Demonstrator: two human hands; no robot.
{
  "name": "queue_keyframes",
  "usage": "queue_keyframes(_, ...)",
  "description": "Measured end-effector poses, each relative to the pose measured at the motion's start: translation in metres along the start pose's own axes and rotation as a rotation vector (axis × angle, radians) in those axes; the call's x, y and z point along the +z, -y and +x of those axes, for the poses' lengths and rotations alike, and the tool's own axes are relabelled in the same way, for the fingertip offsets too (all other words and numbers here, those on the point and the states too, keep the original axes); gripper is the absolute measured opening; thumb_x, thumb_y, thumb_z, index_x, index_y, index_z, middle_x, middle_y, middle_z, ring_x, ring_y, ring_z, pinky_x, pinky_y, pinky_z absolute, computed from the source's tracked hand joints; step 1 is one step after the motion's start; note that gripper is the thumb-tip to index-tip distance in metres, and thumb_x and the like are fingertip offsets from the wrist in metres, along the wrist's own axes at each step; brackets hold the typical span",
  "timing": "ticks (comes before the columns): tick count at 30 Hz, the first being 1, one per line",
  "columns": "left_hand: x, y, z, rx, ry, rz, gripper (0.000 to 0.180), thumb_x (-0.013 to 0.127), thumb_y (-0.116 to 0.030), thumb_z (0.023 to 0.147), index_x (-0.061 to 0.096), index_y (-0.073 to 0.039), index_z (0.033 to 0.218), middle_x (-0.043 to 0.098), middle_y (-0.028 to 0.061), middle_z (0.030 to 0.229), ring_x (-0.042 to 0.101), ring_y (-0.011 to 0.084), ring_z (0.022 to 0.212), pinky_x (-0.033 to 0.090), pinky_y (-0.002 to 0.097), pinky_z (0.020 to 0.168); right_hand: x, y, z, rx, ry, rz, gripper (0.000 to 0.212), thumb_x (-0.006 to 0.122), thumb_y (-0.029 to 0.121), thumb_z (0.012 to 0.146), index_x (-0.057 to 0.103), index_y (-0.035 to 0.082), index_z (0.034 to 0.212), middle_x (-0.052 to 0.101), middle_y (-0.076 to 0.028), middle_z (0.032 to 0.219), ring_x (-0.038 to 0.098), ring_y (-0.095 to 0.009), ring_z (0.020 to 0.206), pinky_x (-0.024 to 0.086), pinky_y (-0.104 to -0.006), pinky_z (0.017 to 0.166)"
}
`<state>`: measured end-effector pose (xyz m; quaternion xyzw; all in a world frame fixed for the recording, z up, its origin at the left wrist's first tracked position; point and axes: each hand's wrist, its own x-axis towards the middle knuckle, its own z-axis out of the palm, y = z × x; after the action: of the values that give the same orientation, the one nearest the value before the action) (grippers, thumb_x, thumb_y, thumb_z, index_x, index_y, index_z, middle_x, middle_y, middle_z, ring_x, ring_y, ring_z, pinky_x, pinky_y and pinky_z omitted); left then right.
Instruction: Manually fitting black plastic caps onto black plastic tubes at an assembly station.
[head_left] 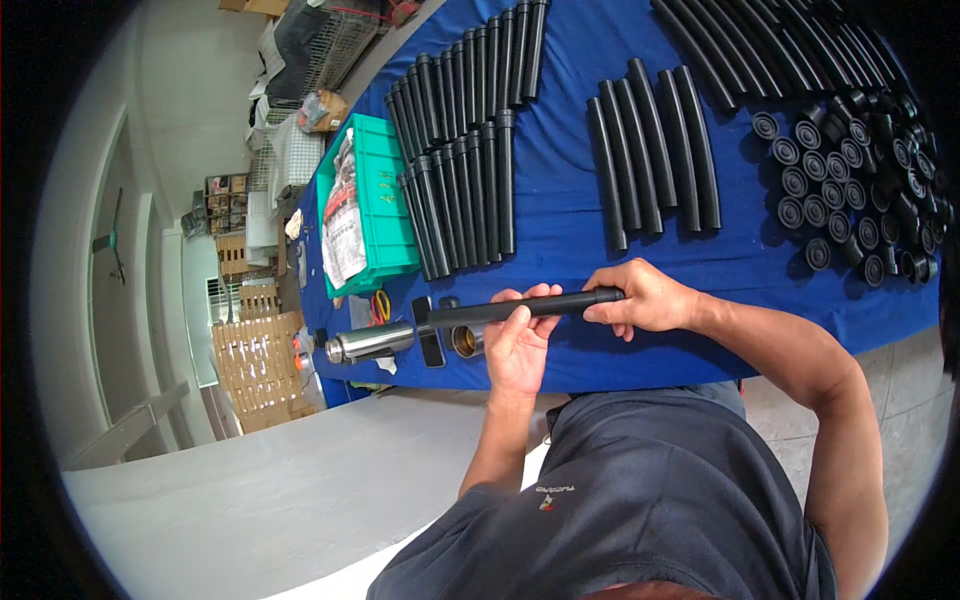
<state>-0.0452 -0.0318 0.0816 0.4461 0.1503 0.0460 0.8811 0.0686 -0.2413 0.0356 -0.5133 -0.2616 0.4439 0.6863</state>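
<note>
Held level above the table's near edge is a black plastic tube (565,304). My left hand (522,345) comes from below and closes its thumb and fingers around the tube's middle. A wider black end cap (607,294) sits on the tube's right end. Pinched over that cap is my right hand (648,298), which partly covers it. The tube's left end passes over a dark phone (430,345). Farther off lie several loose black tubes (645,150) without wide ends. To their right, many matching black caps (815,210) lie loose.
A blue cloth (560,200) covers the table. Capped tubes (470,200) lie in rows beside a green crate (390,200). More tubes (740,50) lie at the far right. Near the left edge are a steel flask (370,343), an open metal cup (465,341) and scissors (380,306).
</note>
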Motion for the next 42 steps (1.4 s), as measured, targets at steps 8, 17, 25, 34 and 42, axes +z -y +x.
queue_keyframes(8, 0.005, 0.000, -0.001, 0.025, -0.007, 0.029, 0.018, 0.056, -0.002, 0.098, 0.059, -0.006, 0.116, 0.064, 0.0235, 0.123, 0.059, 0.0393, 0.124, 0.053, 0.0529, 0.103, -0.001, 0.002, 0.001, -0.026, -0.001, -0.052, 0.032, 0.071, 0.023, 0.093, 0.065, -0.006, 0.107, 0.067, -0.008, 0.069, 0.067, -0.014, 0.057, 0.056, -0.0281, 0.051)
queue_keyframes(17, -0.002, -0.005, 0.007, -0.010, 0.021, -0.003, 0.019, 0.059, 0.001, 0.096, 0.056, -0.005, 0.114, 0.064, 0.0221, 0.119, 0.061, 0.0386, 0.120, 0.053, 0.0486, 0.103, -0.005, -0.005, 0.005, 0.078, 0.133, 0.061, 0.038, 0.067, 0.032, 0.096, 0.065, -0.003, 0.111, 0.063, -0.009, 0.072, 0.063, -0.012, 0.057, 0.052, -0.0281, 0.050)
queue_keyframes(25, -0.001, -0.010, 0.007, 0.018, 0.084, 0.040, 0.020, 0.057, 0.002, 0.096, 0.056, -0.004, 0.116, 0.065, 0.0231, 0.119, 0.059, 0.0410, 0.122, 0.052, 0.0522, 0.104, 0.001, 0.008, 0.000, 0.026, 0.071, -0.184, 0.039, 0.068, 0.031, 0.096, 0.064, -0.003, 0.113, 0.060, -0.004, 0.064, 0.061, -0.011, 0.054, 0.051, -0.0274, 0.049)
queue_keyframes(34, 0.003, -0.012, 0.004, 0.000, 0.088, 0.088, 0.023, 0.059, 0.003, 0.095, 0.055, -0.006, 0.116, 0.064, 0.0238, 0.121, 0.055, 0.0414, 0.127, 0.050, 0.0527, 0.106, -0.001, -0.006, 0.002, -0.033, 0.087, -0.170, 0.037, 0.070, 0.029, 0.095, 0.064, -0.003, 0.114, 0.062, -0.005, 0.067, 0.062, -0.013, 0.057, 0.052, -0.0281, 0.053)
queue_keyframes(42, 0.004, -0.022, 0.000, -0.100, 0.110, 0.099, 0.025, 0.063, -0.003, 0.093, 0.056, -0.004, 0.117, 0.062, 0.0250, 0.125, 0.055, 0.0416, 0.127, 0.050, 0.0549, 0.103, -0.001, 0.012, 0.001, 0.071, 0.251, -0.197, 0.035, 0.067, 0.031, 0.096, 0.065, -0.002, 0.109, 0.061, -0.004, 0.071, 0.059, -0.012, 0.058, 0.050, -0.0284, 0.051)
